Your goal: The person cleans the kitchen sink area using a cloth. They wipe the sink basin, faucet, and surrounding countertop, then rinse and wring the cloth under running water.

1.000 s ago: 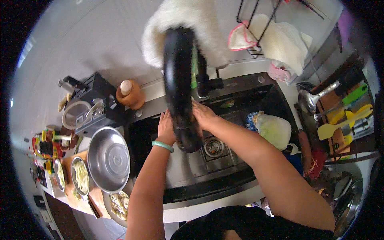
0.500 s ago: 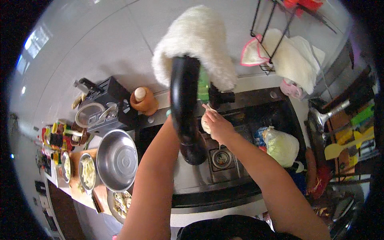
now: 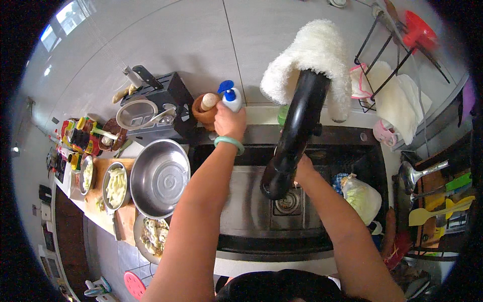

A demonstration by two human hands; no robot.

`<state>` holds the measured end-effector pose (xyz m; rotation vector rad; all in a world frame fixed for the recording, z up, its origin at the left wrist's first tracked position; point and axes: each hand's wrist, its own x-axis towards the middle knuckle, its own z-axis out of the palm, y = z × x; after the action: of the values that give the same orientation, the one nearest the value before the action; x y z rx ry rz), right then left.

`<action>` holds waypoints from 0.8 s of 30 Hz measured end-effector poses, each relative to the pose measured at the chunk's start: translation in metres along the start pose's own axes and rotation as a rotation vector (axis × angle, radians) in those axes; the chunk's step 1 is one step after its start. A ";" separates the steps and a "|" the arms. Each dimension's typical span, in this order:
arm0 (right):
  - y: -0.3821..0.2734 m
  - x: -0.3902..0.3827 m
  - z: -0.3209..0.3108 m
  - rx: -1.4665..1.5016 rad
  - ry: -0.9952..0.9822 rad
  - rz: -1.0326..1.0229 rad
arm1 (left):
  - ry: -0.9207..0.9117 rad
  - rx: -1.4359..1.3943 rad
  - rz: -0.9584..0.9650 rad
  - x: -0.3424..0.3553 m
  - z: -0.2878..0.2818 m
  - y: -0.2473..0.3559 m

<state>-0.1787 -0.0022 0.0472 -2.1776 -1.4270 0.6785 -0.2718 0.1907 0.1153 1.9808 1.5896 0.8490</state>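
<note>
My left hand, with a pale green bangle at the wrist, is closed round a white pump bottle with a blue pump head. It holds the bottle at the sink's back edge, beside an orange-brown mortar with a pale pestle. My right hand is over the sink, just right of the black faucet. The faucet hides its fingers and anything in them. A white fluffy towel hangs over the top of the faucet.
A steel bowl, a bowl of pale cut strips and a cutting board stand left of the sink. A bagged cabbage lies in its right side. A black knife block stands behind the steel bowl.
My left hand has come out from behind the faucet to the left, and the pump bottle now shows in it. The whitish thing in my right hand is now hidden. The view has shifted.
</note>
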 end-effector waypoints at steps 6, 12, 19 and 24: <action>0.013 0.004 0.012 -0.086 0.067 -0.054 | 0.097 0.016 -0.015 -0.005 -0.012 -0.014; 0.027 0.005 0.022 -0.650 0.290 -0.244 | 0.059 -0.111 0.026 -0.015 0.002 -0.031; 0.030 0.017 0.031 -0.335 0.362 -0.217 | 0.054 -0.406 0.446 -0.058 0.047 -0.005; 0.035 0.017 0.045 -0.341 0.432 -0.245 | -0.233 -0.279 0.432 -0.009 0.104 0.030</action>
<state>-0.1761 0.0053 -0.0113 -2.1590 -1.6110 -0.1299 -0.1783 0.1776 0.0614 2.1507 0.8740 0.8993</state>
